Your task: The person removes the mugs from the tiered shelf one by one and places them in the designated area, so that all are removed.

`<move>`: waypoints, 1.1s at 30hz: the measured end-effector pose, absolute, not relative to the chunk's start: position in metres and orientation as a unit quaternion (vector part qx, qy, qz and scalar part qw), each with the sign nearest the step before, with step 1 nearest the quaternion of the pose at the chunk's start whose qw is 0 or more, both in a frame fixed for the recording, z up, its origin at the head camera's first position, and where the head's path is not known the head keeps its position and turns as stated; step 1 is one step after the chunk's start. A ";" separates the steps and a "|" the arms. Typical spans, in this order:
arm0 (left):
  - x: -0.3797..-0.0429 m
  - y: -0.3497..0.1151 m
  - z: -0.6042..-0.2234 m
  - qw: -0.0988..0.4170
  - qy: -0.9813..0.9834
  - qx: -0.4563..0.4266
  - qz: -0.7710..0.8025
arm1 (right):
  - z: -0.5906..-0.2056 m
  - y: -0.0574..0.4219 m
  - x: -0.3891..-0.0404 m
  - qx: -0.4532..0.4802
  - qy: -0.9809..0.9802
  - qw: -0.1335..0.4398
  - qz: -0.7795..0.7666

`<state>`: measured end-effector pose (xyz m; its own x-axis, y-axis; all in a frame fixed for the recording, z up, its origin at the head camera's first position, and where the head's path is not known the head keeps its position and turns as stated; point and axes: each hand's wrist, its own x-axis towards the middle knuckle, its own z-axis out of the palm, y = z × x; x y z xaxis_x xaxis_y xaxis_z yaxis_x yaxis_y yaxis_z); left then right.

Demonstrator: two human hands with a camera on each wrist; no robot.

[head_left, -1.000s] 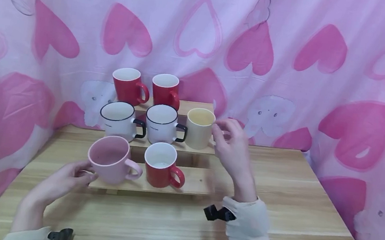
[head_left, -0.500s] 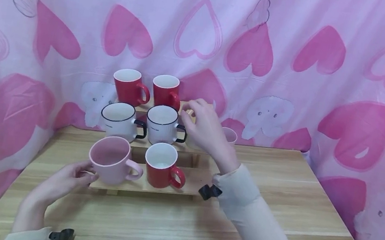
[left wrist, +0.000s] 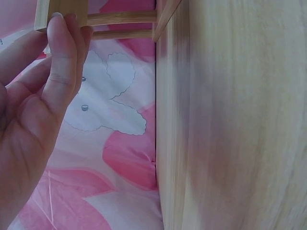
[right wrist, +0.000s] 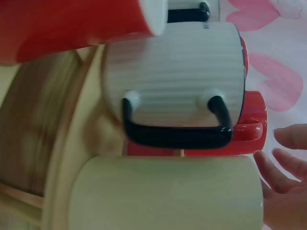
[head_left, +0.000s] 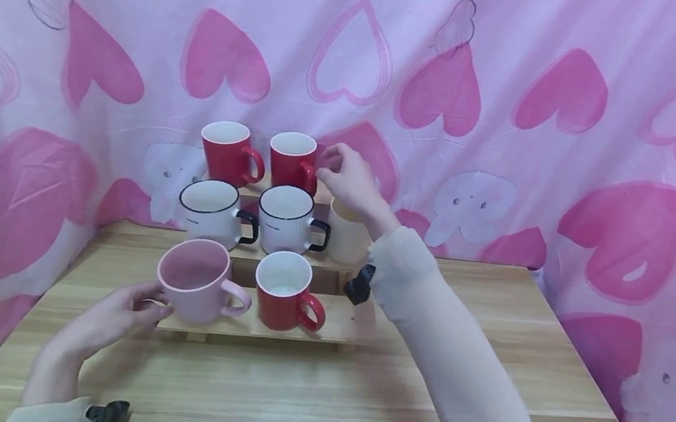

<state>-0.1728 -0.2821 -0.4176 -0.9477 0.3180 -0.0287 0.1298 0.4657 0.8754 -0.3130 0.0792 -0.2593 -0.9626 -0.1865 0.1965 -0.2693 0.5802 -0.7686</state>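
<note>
While the L hand (head_left: 112, 316) pinches the L end of the wooden stand's (head_left: 332, 316) btm tier, the R hand (head_left: 351, 180) is up by the top tier, fingers apart & slightly bent, w/ nothing b/w them. Its fingertips are right beside the handle of the top R red mug (head_left: 287, 166); can't tell if they touch. Top L red mug (head_left: 224, 159) is next to that one. Mid tier, L to R: L white mug (head_left: 204, 227) & R white mug (head_left: 283, 233), both w/ black rims & handles, then cream mug (head_left: 347, 240), partly hidden under the R wrist. Btm tier: pink mug (head_left: 192, 300) near the L hand, front red mug (head_left: 277, 311) to its R. All upright. Stand's on a wood-grain surface (head_left: 221, 396); heart-print cloth (head_left: 515, 153) behind.
</note>
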 end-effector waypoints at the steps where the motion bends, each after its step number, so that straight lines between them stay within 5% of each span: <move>1: -0.173 -0.282 -0.417 0.096 0.850 0.131 0.500 | -0.258 0.078 -0.315 0.124 -0.888 0.045 0.441; 13: -0.175 -0.282 -0.418 0.110 0.845 0.133 0.506 | -0.253 0.062 -0.326 0.076 -0.894 -0.039 0.440; 33: -0.176 -0.284 -0.420 0.104 0.845 0.143 0.505 | -0.245 0.055 -0.331 0.049 -0.903 -0.080 0.419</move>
